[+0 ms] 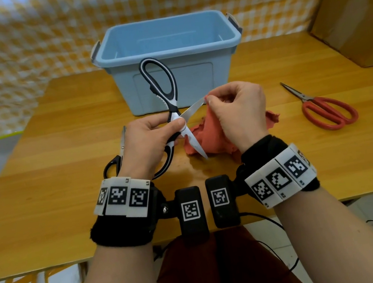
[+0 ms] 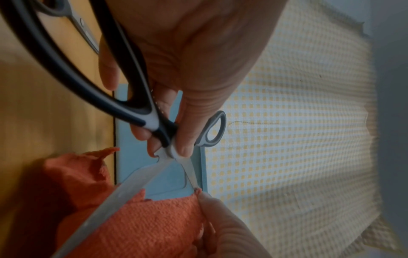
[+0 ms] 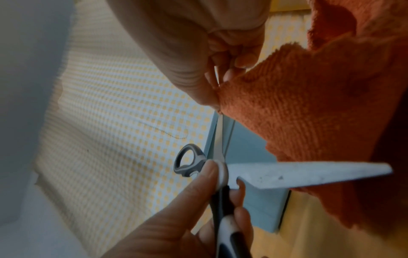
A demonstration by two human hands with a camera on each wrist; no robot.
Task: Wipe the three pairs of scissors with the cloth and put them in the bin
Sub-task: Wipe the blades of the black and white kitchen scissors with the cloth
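My left hand (image 1: 153, 134) grips black-and-white kitchen scissors (image 1: 162, 84) at the pivot, blades spread wide. In the left wrist view the thumb and fingers (image 2: 185, 139) pinch the pivot of the scissors (image 2: 123, 97). My right hand (image 1: 236, 109) pinches the orange-red cloth (image 1: 208, 135) around the tip of the upper blade; the right wrist view shows the cloth (image 3: 298, 104) wrapped on that blade and the other blade (image 3: 309, 174) bare. Red-handled scissors (image 1: 325, 108) lie on the table at the right. Black-handled scissors (image 1: 115, 159) lie behind my left hand, partly hidden. The blue bin (image 1: 166, 45) stands open behind.
The wooden table (image 1: 54, 185) carries everything. A cardboard box (image 1: 354, 7) stands at the back right. A yellow checked cloth (image 1: 21, 45) hangs behind the table. Cables and a charger lie on the floor at the lower right.
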